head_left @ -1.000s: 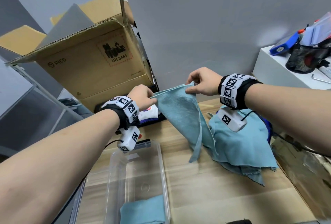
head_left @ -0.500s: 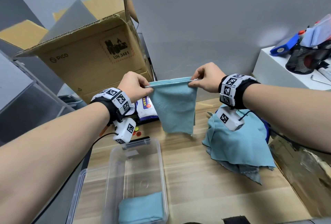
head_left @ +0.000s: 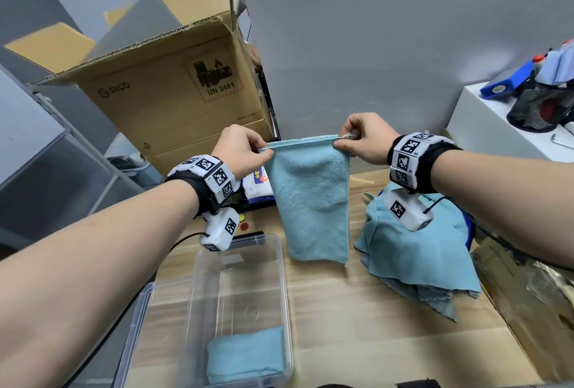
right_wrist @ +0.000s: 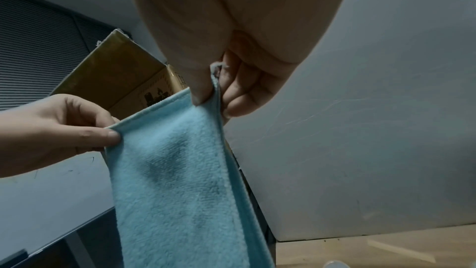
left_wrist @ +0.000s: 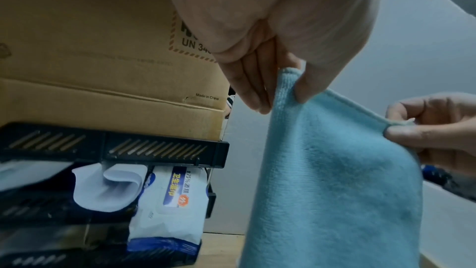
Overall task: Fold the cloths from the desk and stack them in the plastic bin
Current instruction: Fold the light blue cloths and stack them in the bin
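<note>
One folded cloth (head_left: 247,353) lies in the plastic bin (head_left: 287,294); beyond the bin, left hand (head_left: 240,151) and right hand (head_left: 363,139) pinch a half-folded cloth (head_left: 313,201), with a pile (head_left: 419,260) right of it unfolded.

The folded cloth (head_left: 248,353) in the bin (head_left: 287,294) is cut off by the head view's lower edge. The lower cloths of the pile (head_left: 416,263) are covered by the top one. The wipes pack (head_left: 259,181) is partly hidden behind the hanging cloth (head_left: 313,201).
</note>
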Demonstrator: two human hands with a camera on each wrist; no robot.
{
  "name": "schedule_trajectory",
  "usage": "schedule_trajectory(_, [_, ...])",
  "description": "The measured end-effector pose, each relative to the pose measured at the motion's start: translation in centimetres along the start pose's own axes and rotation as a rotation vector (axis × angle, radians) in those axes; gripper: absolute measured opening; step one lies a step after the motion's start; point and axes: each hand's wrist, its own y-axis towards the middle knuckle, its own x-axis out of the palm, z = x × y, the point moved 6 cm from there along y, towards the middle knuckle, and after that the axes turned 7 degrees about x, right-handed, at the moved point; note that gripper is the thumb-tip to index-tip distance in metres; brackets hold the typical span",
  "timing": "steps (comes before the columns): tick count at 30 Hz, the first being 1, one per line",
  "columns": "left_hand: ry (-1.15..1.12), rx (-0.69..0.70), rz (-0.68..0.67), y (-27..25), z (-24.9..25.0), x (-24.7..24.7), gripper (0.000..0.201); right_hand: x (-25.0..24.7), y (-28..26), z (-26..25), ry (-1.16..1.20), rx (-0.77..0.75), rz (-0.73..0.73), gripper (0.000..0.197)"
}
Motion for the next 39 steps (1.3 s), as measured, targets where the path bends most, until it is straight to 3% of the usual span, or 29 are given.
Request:
schedule_trajectory(4, [-0.096,-0.021,0.033,0.1,-0.6,0.4,0.006,0.3,0.4,0.3,0.013,-0.02,0.004,0.023])
schedule_trajectory(9, [-0.168,-0.025,0.004,0.5,-0.6,1.1,0.045,-0.1,0.4,-0.4,-0.104,-0.049,0.078,0.01])
schedule_trajectory(14, [-0.196,-0.028,0.012,0.4,-0.2,1.3,0.045,-0.7,-0.1,-0.8,-0.066,-0.04,0.079,0.006])
schedule_trajectory(16, [-0.103,-0.021,-0.129,-0.3,0.0,2.6,0.038,0.1,-0.4,0.1,-0.048,0.005,-0.021,0.009])
schedule_trajectory(20, [0.097,-0.097,-0.531,-4.5,-0.5,7.8,0.018,3.7,-2.7,4.3,-0.051,0.187,-0.366,0.013])
schedule_trajectory(26, [-0.033,-0.25,-1.045,-13.1,-2.6,17.4,0.023,10.6,-10.0,12.5,-0.181,0.433,-0.775,0.014])
schedule_trajectory(29, [-0.064,-0.306,-1.182,-16.2,-3.2,20.3,0.015,12.9,-12.6,15.1,-0.178,0.524,-0.913,0.026])
schedule_trajectory(34, [-0.072,-0.355,-1.22,-18.2,-3.6,22.3,0.017,14.5,-14.1,16.7,-0.217,0.558,-0.936,0.017])
schedule_trajectory(37, [0.103,-0.242,-1.042,-16.3,-3.7,22.4,0.014,14.9,-13.3,17.4,-0.281,0.546,-0.837,0.008])
schedule_trajectory(39, [0.215,-0.175,-0.933,-14.5,-3.8,22.7,0.016,14.7,-11.9,17.9,-0.347,0.486,-0.671,0.005])
